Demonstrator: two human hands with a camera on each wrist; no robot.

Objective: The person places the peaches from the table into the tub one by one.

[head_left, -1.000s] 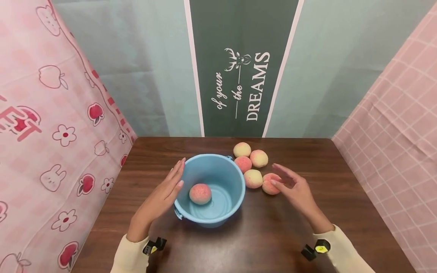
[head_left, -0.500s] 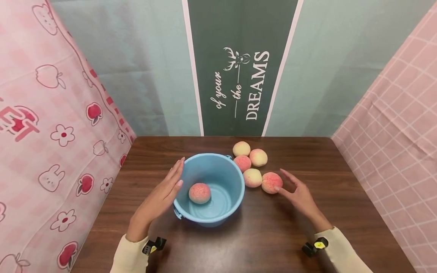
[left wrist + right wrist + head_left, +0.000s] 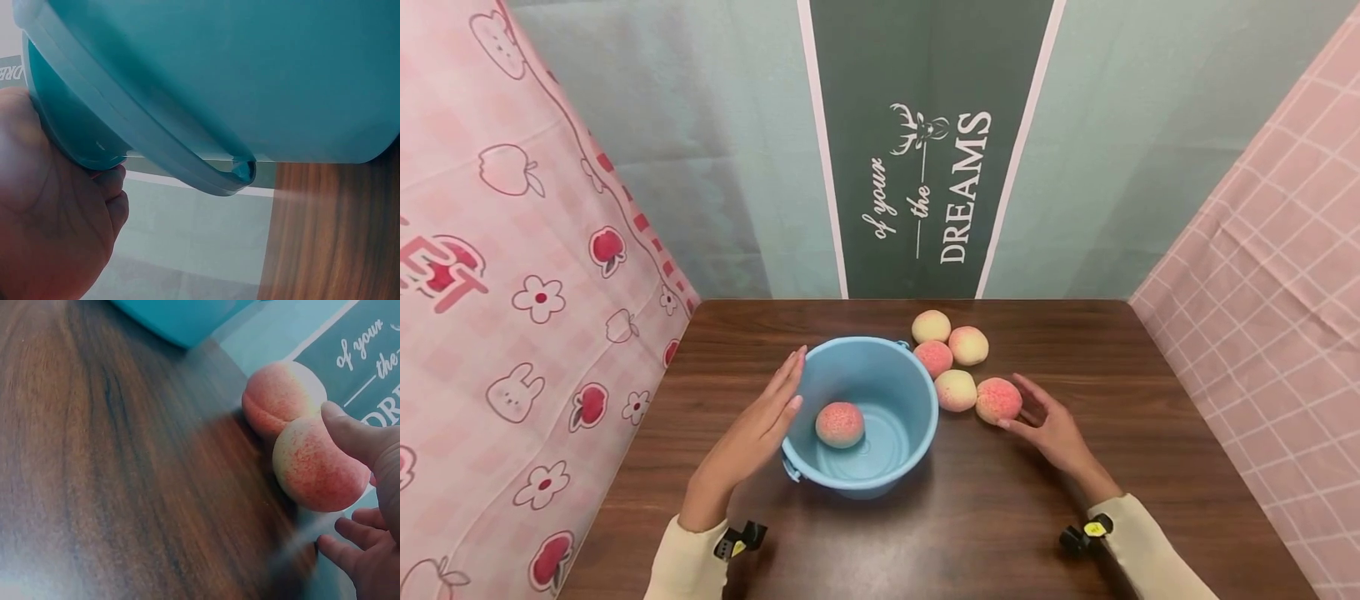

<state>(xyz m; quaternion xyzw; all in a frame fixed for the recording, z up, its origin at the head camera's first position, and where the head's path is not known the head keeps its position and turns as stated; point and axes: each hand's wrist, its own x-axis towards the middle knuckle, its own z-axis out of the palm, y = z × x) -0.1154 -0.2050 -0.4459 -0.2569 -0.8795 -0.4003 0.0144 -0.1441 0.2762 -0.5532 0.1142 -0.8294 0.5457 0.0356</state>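
Observation:
In the head view a light blue bucket (image 3: 917, 462) stands on the table with one pink peach (image 3: 839, 425) inside. My left hand (image 3: 752, 429) lies along its left rim, fingers straight and together. The left wrist view shows that hand (image 3: 50, 206) beside the rim, near the bucket's handle (image 3: 119, 106). My right hand (image 3: 1056, 429) is spread at the right side of a pink-red peach (image 3: 998, 400) on the table. In the right wrist view the thumb overlaps this peach (image 3: 319, 465), while several fingertips (image 3: 337, 550) stay apart from it.
A pale yellow peach (image 3: 956, 391) touches the peach by my right hand. Behind it lie another pink peach (image 3: 933, 358) and two pale ones (image 3: 931, 328), close to the bucket's right rim. Cloth hangings (image 3: 700, 167) close off the back and sides of the wooden table (image 3: 1075, 333).
My right hand first drew back right, off the peach, then came closer round its right side. The peach shows more of its surface. Left hand and bucket stay put.

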